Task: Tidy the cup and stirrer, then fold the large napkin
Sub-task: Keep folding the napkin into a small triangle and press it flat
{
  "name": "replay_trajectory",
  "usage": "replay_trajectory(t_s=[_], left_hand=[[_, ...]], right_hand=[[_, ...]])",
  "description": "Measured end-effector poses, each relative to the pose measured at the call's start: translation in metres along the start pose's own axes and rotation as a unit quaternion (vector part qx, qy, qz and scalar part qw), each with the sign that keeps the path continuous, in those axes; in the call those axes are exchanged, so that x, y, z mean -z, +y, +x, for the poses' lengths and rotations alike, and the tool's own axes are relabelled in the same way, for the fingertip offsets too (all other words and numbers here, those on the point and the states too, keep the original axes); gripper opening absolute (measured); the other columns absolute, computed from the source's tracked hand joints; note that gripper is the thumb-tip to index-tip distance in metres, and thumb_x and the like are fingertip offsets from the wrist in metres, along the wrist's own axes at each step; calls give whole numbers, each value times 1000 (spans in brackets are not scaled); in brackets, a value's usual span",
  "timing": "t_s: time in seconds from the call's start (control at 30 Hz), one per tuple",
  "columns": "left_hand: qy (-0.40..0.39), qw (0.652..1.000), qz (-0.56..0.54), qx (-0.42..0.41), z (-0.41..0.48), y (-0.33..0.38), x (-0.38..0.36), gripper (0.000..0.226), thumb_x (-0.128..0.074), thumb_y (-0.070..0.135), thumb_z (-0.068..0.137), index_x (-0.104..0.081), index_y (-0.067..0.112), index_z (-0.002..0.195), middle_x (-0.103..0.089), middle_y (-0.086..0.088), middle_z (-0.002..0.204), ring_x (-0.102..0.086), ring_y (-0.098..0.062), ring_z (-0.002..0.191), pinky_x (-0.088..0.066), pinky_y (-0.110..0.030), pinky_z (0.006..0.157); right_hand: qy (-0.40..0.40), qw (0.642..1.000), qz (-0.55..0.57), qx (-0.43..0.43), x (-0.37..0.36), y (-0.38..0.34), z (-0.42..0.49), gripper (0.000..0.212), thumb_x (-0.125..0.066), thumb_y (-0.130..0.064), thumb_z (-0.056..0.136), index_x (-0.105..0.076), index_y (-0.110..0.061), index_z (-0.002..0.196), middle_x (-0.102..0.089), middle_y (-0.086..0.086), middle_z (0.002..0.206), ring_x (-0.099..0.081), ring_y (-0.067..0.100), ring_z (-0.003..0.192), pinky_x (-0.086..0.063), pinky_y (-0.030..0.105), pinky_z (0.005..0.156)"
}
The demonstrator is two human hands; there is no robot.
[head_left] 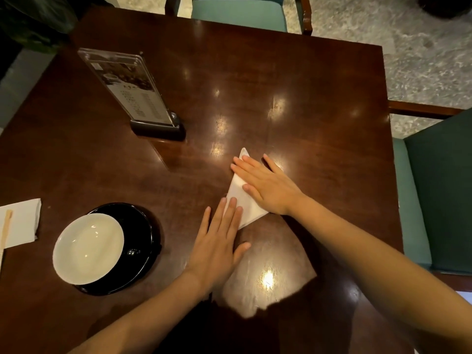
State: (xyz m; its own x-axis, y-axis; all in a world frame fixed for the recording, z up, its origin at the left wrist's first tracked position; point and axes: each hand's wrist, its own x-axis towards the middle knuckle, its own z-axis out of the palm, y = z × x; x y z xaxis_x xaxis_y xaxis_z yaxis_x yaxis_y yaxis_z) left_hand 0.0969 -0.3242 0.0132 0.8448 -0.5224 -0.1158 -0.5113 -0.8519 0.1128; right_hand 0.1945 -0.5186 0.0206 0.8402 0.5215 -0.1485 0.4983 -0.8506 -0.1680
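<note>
A white napkin (241,200) lies folded into a triangle near the middle of the dark wooden table (306,98). My right hand (265,185) lies flat on its upper right part with straight fingers. My left hand (219,238) is flat too, its fingertips pressing the napkin's lower left edge. At the left, a white cup (88,247) sits on a black saucer (143,233). A wooden stirrer (5,229) rests on a small white napkin (23,221) at the far left edge.
A clear menu stand (127,85) on a black base stands at the back left. Teal chairs sit beyond the far edge (240,11) and at the right (439,187). Bare tabletop lies behind and right of the napkin.
</note>
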Motion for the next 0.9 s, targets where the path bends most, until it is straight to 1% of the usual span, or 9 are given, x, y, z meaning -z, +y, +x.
replay_trajectory(t_s=[0.2, 0.33, 0.43, 0.53, 0.63, 0.73, 0.77, 0.83, 0.9], left_hand=[[-9, 1000, -3, -1, -23, -2, -2, 71, -17, 54, 96, -16, 5, 146, -16, -14, 155, -13, -28, 143, -21, -46, 109], [-8, 1000, -23, -2, -22, -1, -1, 70, -19, 53, 96, -15, 6, 147, -14, -13, 156, -12, -27, 144, -19, -43, 110], [-6, 999, -38, 2, -22, -2, -1, 70, -19, 54, 96, -15, 6, 147, -13, -12, 156, -11, -26, 144, -18, -43, 111], [0, 999, -52, -3, -21, -2, -1, 70, -20, 54, 96, -18, 6, 147, -16, -13, 155, -12, -26, 144, -18, -43, 111], [15, 999, -36, 0, -20, -2, 1, 69, -27, 53, 94, -28, 5, 143, -24, -13, 153, -20, -26, 142, -21, -44, 109], [35, 999, -9, 21, -10, 5, 15, 63, -41, 51, 86, -49, 5, 127, -48, -14, 139, -41, -29, 132, -23, -50, 108], [49, 998, -7, 32, -5, 9, 21, 58, -47, 50, 83, -52, 6, 120, -55, -13, 128, -47, -29, 125, -25, -51, 108], [94, 993, -41, 54, 9, 12, 31, 45, -57, 45, 79, -54, 10, 106, -58, -7, 102, -54, -26, 104, -34, -49, 104], [138, 976, -154, 65, 23, 13, 39, 29, -55, 36, 84, -55, 12, 100, -57, -3, 89, -54, -23, 85, -43, -36, 87]], right_hand=[[-12, 1000, 0, -13, 4, 14, -2, 56, -13, -47, 98, -1, -28, 149, 2, -10, 157, 6, 9, 144, 10, 41, 117], [-17, 993, -86, -75, 20, 47, -18, 60, -17, -53, 97, 0, -27, 149, -4, -5, 159, 5, 14, 145, 12, 38, 114], [35, 999, -33, 24, 34, 32, -35, 61, -32, -50, 96, -23, -20, 148, -19, 1, 157, -11, 18, 145, -2, 37, 117], [-7, 990, 5, 142, 30, 15, -51, 56, -48, -44, 93, -37, -19, 142, -35, 0, 151, -30, 18, 139, -23, 37, 114], [20, 990, 35, 134, 21, 21, -55, 40, -47, -31, 95, -52, -14, 131, -53, 4, 137, -50, 23, 125, -42, 39, 103], [82, 987, 38, 130, 25, 17, -53, 32, -45, -28, 94, -64, -8, 109, -68, 9, 109, -64, 28, 96, -53, 37, 84], [105, 984, 32, 141, 28, 13, -52, 27, -48, -26, 92, -66, -8, 100, -69, 7, 96, -63, 27, 88, -50, 34, 83], [141, 978, 46, 145, 40, 1, -47, 19, -52, -25, 89, -64, -11, 86, -64, 1, 80, -54, 18, 81, -36, 23, 84], [153, 976, 109, 113, 59, -9, -40, 19, -51, -28, 89, -60, -14, 81, -57, -2, 77, -43, 8, 78, -25, 16, 79]])
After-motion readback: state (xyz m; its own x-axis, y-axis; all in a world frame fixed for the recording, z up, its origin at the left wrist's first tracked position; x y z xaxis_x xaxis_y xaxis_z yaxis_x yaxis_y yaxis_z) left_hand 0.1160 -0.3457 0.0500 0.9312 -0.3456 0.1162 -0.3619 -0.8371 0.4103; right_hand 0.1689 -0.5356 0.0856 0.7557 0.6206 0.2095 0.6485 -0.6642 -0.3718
